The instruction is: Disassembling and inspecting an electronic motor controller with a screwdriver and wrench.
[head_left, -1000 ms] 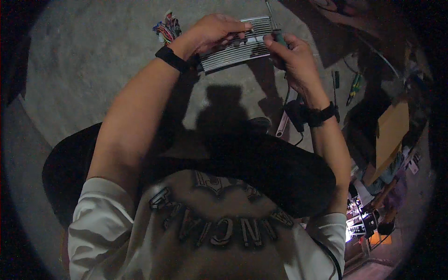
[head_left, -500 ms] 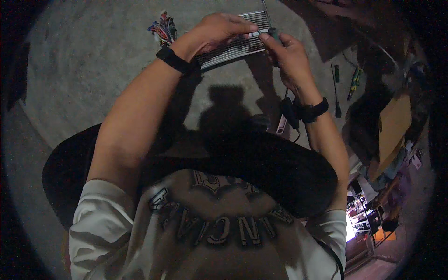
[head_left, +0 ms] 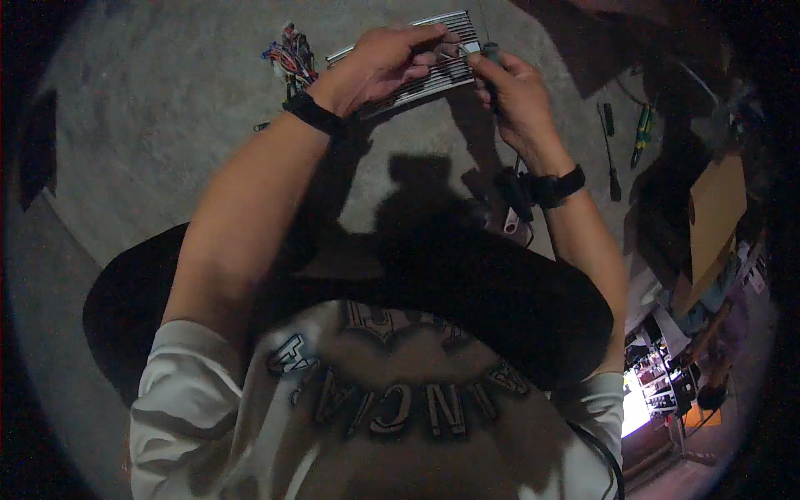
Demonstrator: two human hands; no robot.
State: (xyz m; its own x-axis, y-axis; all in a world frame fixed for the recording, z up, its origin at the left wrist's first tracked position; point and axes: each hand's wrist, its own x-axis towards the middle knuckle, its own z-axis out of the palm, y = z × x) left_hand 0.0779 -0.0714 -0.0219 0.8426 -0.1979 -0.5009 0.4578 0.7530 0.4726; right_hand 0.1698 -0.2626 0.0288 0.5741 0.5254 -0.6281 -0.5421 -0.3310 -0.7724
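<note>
A silvery ribbed metal panel [head_left: 450, 27], like a finned heat sink, lies tilted on the floor ahead of me. My left hand [head_left: 387, 65] reaches over it from the left, index finger stretched out and the other fingers loosely bent, with nothing visible in them. At the panel's right edge, my right hand [head_left: 518, 93] is closed around a dark green-handled tool [head_left: 491, 52]; its exact kind is too dim to make out. A small whitish piece [head_left: 472, 47] shows beside my right thumb, over the panel's edge.
Left of the panel sits a tangle of coloured wires [head_left: 290, 62]. To the right lie a long dark screwdriver [head_left: 612, 158], a short green piece [head_left: 609, 119] and yellow-green-handled pliers [head_left: 642, 136]. Farther right stands a cardboard piece [head_left: 715, 221], near a cluttered bright area [head_left: 658, 387].
My left fingers have drawn back from the spot beside the right thumb and spread apart. My right hand stays beside the panel's edge with the tool. The view has shifted slightly.
</note>
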